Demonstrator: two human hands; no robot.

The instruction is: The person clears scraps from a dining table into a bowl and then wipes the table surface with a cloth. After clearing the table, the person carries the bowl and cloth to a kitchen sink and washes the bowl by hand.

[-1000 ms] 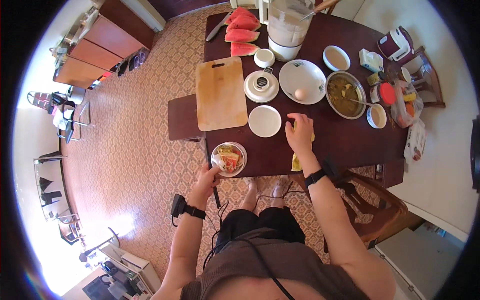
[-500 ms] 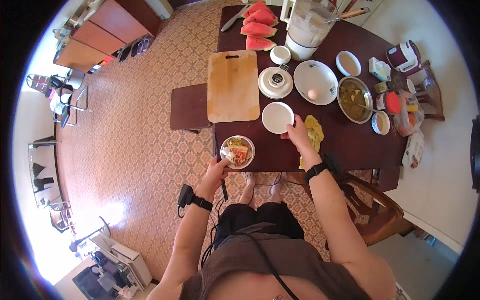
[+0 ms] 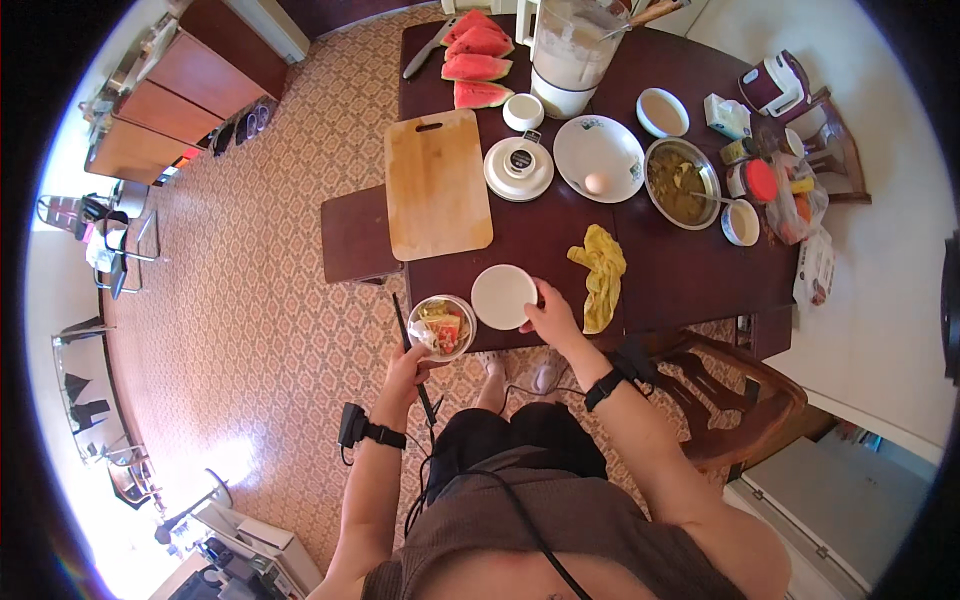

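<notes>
Patterned tiling covers the floor around a dark brown worktop, as recorded from the single head view.

Left hand: closed on the near left rim of a scrap bowl, which sits at the worktop's near edge; whether it is fully supported there cannot be determined. Contents noted: pieces of rind and a crumpled white scrap.

Right hand: fingers closed on the right side of a white dish, inside facing up. Whether the dish is lifted or resting cannot be determined.

Principal relation: both vessels lie between the hands, dish immediately right of bowl, rims nearly meeting. Both are round, with no long axis. The left hand is nearer the bowl.

Adjacent items: yellow cloth beyond the right hand, lengthwise away from the person; wooden board farther off, beyond the bowl.
</notes>
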